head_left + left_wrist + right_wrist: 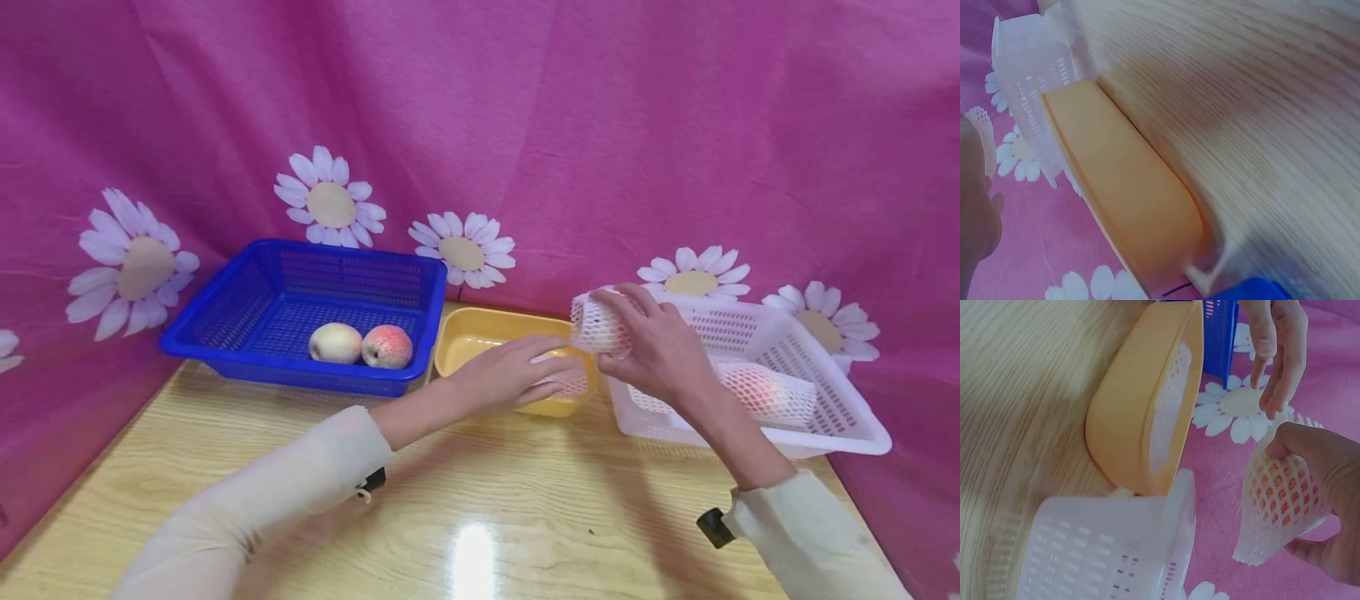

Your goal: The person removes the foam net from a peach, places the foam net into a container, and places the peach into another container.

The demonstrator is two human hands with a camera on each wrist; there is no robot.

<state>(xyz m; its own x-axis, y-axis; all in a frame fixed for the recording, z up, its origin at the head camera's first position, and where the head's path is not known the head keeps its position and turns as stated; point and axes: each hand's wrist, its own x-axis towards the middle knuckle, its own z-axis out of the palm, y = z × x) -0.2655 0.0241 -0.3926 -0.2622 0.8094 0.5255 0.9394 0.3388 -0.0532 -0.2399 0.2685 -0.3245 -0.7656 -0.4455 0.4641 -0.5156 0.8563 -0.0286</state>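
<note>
Far left, blue mesh basket (285, 372) is sitting on the wood-grain table (540, 500); two unwrapped peach-like fruits are lying in its near right part, a pale one (335, 343) on the left and a redder one (387, 347) just beside it; next right, yellow tray (517, 320) is standing between the baskets, with a white foam net (1169, 412) lying inside; left hand (510, 371) is hovering above that tray, fingers loosely extended, apparently holding nothing; right of it, raised beside the tray's right end, the fruit in a foam sleeve (597, 325) is hanging in the air, red-orange skin showing through the mesh; right hand (660, 342) is gripping it from the right, thumb and fingers wrapped round the sleeve, no slack that I'm seeing.

Key relation: sleeve's long axis is running roughly left-right, one end pointing left toward the left fingertips; fruit is lying left of the right wrist; right hand is in contact, left is very near; can't tell whether left fingertips are touching the sleeve's end.

Far right, white mesh basket (806, 442) is sitting behind the right forearm; another netted fruit (772, 396) is lying in it, long axis about left-right; pink daisy-print cloth is hanging behind everything.
</note>
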